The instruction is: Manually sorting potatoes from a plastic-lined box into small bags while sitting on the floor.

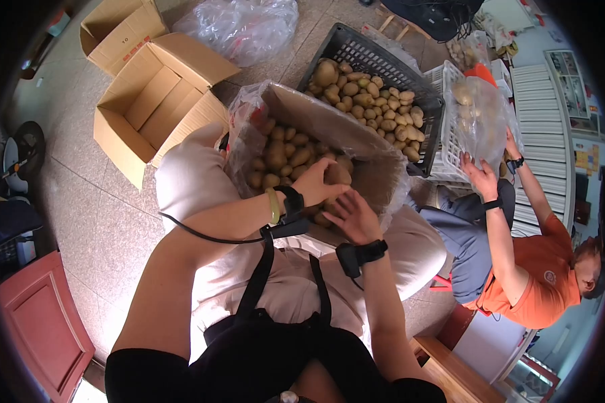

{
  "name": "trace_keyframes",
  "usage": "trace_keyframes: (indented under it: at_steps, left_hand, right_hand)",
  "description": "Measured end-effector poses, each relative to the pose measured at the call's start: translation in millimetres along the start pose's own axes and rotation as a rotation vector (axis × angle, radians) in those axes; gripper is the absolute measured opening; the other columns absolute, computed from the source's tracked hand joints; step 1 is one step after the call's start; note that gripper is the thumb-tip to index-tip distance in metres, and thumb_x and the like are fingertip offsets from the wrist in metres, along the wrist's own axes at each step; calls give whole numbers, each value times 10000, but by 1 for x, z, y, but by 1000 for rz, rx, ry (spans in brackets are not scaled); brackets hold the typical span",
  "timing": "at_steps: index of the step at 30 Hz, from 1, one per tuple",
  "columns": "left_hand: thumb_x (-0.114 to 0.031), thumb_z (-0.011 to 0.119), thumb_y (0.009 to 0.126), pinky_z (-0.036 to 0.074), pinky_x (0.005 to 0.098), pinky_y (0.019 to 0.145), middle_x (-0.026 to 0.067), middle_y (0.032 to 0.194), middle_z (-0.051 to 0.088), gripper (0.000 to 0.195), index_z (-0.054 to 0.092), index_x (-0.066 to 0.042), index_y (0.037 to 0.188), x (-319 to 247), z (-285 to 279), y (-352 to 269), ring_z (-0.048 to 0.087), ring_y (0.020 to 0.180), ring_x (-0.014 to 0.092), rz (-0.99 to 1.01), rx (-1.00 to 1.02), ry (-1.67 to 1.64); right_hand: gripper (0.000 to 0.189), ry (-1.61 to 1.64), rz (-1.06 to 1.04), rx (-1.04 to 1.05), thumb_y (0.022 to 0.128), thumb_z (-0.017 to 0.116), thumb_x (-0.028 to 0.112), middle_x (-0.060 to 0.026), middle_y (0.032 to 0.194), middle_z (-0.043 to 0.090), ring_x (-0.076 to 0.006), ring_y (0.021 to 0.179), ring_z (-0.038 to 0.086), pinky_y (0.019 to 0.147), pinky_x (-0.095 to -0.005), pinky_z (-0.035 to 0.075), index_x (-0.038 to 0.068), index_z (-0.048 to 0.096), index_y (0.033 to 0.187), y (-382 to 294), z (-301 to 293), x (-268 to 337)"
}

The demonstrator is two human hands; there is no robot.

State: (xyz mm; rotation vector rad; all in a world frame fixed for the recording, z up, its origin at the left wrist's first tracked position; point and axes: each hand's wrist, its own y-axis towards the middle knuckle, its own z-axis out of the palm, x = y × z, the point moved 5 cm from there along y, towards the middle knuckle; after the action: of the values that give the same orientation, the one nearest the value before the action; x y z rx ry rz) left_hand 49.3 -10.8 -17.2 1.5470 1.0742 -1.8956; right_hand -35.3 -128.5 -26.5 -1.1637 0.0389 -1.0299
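Between my knees stands a carton lined with clear plastic, its left part heaped with potatoes. My left hand reaches over the heap, its fingers and thumb around a large potato. Just below it, my right hand has its fingers spread, close to the left thumb and the held potato. I see nothing gripped in the right hand, though part of the palm side is hidden. Bare inner wall shows at the carton's right end.
Beyond the carton is a black plastic crate of potatoes. Open cardboard boxes and crumpled clear plastic lie at the upper left. At right, a seated person in an orange shirt handles a plastic bag over a white crate.
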Motion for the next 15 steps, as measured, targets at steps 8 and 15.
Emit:
trace_keyframes:
  at_steps: [8, 15]
  left_hand:
    - [-99, 694, 624, 424, 292, 724, 104, 983, 443, 492, 410, -44, 1021, -16, 4, -19, 502, 849, 199, 324, -117, 294]
    - [-166, 605, 748, 417, 274, 723, 74, 947, 520, 326, 433, -47, 997, 4, 21, -12, 521, 831, 163, 68, 166, -147]
  right_hand:
    - [403, 196, 177, 109, 855, 382, 372, -124, 1120, 413, -276, 1024, 429, 883, -485, 366, 50, 423, 1094, 7, 5, -33]
    - [364, 108, 76, 249, 843, 444, 310, -85, 1026, 505, -194, 920, 505, 813, -345, 422, 61, 426, 1107, 21, 3, -10]
